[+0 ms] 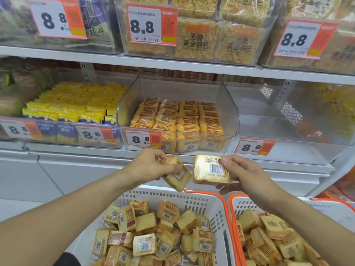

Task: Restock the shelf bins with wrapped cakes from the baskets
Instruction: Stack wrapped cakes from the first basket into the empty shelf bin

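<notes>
My left hand [148,166] grips one wrapped cake [177,174], tilted, just above the left basket. My right hand [240,173] holds a second wrapped cake [210,169] upright with its barcode facing me, thumb on its top edge. Both cakes hang below the front of the clear middle shelf bin [233,114], which holds neat rows of the same wrapped cakes [178,118]. A white basket with an orange rim [194,200] below is full of loose wrapped cakes [153,233]. A second basket [233,217] on the right holds more.
To the right of the middle bin stands a clear bin [288,120] with nothing in it. A bin of yellow and blue packets [73,104] is on the left. The upper shelf [172,64] carries bins of rice crackers with 8.8 price tags.
</notes>
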Tool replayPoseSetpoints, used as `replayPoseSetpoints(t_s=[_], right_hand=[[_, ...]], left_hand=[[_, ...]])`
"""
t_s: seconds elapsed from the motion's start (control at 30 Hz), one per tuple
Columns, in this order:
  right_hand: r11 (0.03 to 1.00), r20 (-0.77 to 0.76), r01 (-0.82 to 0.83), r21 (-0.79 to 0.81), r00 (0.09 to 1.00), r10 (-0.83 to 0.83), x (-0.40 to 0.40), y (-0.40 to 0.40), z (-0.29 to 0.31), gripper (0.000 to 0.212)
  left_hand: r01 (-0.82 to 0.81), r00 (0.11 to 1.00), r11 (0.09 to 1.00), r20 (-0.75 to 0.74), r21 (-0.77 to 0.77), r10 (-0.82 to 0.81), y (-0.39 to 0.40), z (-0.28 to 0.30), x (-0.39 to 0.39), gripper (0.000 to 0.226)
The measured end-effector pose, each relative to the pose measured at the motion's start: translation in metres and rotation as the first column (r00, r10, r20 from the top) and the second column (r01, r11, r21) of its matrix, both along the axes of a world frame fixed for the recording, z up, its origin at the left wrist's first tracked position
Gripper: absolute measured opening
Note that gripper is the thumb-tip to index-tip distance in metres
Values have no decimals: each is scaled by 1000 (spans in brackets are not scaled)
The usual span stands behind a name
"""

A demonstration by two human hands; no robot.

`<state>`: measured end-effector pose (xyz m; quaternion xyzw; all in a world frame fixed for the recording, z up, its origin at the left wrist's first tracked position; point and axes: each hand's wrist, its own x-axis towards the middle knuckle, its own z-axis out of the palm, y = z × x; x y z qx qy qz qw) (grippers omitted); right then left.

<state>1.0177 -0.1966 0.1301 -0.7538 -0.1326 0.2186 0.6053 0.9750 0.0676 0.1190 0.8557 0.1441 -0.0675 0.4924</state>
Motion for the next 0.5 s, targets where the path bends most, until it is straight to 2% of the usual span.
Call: replayPoseSetpoints(t_s=[0.07,0.13,0.2,0.23,0.33,0.43,0.5], right_hand=[[997,-44,49,55,998,-47,-1,5,-3,41],[988,-76,107,109,992,-99,-5,11,-4,40],[985,-34,128,117,992,-125,-10,17,-4,39],[989,35,126,79,991,-129,-12,20,-4,39],[989,206,139,-52,970,-126,-21,30,-6,43],[981,181,162,-104,973,-142,-28,42,-9,43],[985,88,144,-94,987,-136,-32,49,-10,49]], left_hand=[[-28,999,975,-24,-222,24,-5,1,-2,42],[-70,997,885,-65,-461,45,-14,2,-4,35],[-83,995,786,-90,-613,36,-23,6,-6,29],[-76,995,745,-95,-663,17,-27,8,-7,31],[-24,995,654,-82,-756,-58,-38,11,-12,44],[49,989,690,-64,-723,-137,-44,10,-16,51],[75,986,725,-56,-685,-155,-43,9,-16,53]])
